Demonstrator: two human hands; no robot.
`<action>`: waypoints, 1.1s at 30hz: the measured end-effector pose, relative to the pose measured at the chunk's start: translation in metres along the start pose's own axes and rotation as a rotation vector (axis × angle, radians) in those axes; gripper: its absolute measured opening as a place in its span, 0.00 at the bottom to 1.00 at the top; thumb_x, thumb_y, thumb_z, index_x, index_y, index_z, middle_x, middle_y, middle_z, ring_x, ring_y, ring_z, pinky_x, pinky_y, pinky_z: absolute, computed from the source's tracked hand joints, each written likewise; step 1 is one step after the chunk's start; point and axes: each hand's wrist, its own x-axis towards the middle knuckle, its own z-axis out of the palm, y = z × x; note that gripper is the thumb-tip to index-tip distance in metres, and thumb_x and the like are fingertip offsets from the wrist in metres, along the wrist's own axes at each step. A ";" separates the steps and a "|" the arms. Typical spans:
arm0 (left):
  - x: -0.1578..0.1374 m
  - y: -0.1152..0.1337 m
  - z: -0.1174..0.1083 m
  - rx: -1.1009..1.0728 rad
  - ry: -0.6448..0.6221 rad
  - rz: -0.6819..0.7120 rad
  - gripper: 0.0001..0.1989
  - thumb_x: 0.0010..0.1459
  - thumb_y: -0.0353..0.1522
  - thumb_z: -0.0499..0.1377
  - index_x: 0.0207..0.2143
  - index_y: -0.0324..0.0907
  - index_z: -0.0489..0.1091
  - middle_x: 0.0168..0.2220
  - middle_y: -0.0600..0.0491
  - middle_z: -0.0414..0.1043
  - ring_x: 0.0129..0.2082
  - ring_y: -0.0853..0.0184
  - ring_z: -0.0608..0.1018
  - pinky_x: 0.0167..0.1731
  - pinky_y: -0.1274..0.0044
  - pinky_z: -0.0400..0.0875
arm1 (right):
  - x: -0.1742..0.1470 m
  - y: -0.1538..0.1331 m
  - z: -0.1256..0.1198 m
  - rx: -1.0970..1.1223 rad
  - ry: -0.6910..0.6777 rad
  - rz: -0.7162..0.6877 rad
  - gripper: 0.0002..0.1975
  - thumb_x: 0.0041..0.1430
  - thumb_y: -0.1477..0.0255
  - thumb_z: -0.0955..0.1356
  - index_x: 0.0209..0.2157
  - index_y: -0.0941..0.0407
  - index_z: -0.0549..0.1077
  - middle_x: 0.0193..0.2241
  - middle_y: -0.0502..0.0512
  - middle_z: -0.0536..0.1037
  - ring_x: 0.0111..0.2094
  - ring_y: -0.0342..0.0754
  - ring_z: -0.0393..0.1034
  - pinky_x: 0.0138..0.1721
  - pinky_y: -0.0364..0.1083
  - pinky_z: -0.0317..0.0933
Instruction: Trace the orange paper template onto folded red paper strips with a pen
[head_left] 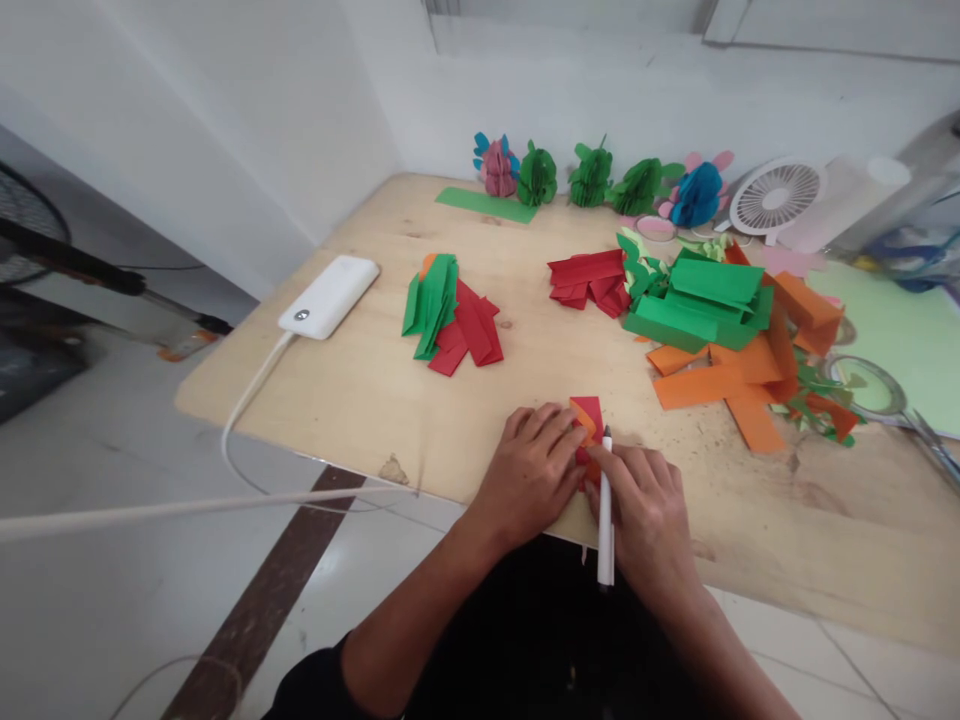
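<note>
Folded red paper piece (587,415) lies at the near table (360,400) edge: light, thin, creases easily; best pinned flat near its edges. Left hand (529,470) presses it, fingers spread. Right hand (645,505) grips white pen (605,510), tip on paper.

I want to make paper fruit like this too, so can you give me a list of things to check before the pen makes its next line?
1. Left hand pressing the folded red paper flat on the table: ok.
2. Right hand has a grip on the white pen: ok.
3. Pen tip touching the paper: cannot tell, the fingers crowd it.
4. Orange piece lined up on the red paper: cannot tell, mostly hidden by the hands.
5. Paper fully on the table: ok, though it lies close to the front edge.
6. More folded paper within sight, the red and green pile: ok.
</note>
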 end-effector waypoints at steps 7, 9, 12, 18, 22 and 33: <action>0.000 0.000 -0.001 -0.004 -0.008 -0.004 0.15 0.65 0.33 0.52 0.49 0.36 0.71 0.53 0.43 0.72 0.56 0.54 0.69 0.55 0.59 0.64 | 0.000 0.001 0.000 -0.006 -0.006 0.003 0.12 0.65 0.73 0.63 0.49 0.55 0.72 0.37 0.57 0.75 0.39 0.53 0.64 0.39 0.51 0.56; 0.000 0.000 0.000 -0.004 -0.006 -0.005 0.15 0.65 0.33 0.52 0.49 0.36 0.71 0.53 0.43 0.72 0.56 0.55 0.69 0.55 0.59 0.64 | 0.000 0.001 0.000 -0.005 -0.012 0.007 0.13 0.65 0.72 0.63 0.50 0.54 0.72 0.37 0.57 0.76 0.39 0.54 0.65 0.39 0.51 0.56; 0.000 0.000 -0.001 -0.011 -0.013 -0.014 0.15 0.65 0.33 0.52 0.49 0.37 0.70 0.53 0.44 0.72 0.56 0.55 0.69 0.55 0.60 0.64 | 0.000 0.001 -0.001 0.033 -0.013 0.019 0.14 0.65 0.72 0.63 0.51 0.54 0.71 0.37 0.57 0.76 0.39 0.54 0.66 0.39 0.51 0.58; 0.001 0.001 -0.003 -0.046 -0.027 -0.028 0.14 0.64 0.33 0.52 0.49 0.38 0.70 0.53 0.44 0.72 0.57 0.55 0.68 0.56 0.59 0.63 | 0.011 0.008 -0.012 0.352 0.044 0.184 0.13 0.66 0.68 0.62 0.48 0.54 0.74 0.40 0.56 0.80 0.42 0.51 0.74 0.45 0.52 0.65; 0.001 0.000 -0.004 -0.068 -0.030 -0.030 0.14 0.64 0.33 0.52 0.49 0.37 0.70 0.53 0.45 0.72 0.57 0.55 0.69 0.56 0.60 0.62 | 0.031 0.015 -0.023 0.598 -0.028 0.415 0.17 0.64 0.60 0.63 0.47 0.52 0.76 0.38 0.55 0.81 0.40 0.50 0.76 0.44 0.50 0.69; 0.001 0.000 -0.007 -0.082 -0.054 -0.051 0.15 0.64 0.32 0.52 0.50 0.37 0.69 0.54 0.45 0.72 0.57 0.56 0.68 0.56 0.60 0.62 | 0.079 0.024 -0.019 0.866 -0.142 0.629 0.10 0.54 0.64 0.68 0.35 0.54 0.76 0.28 0.51 0.78 0.29 0.45 0.72 0.32 0.44 0.66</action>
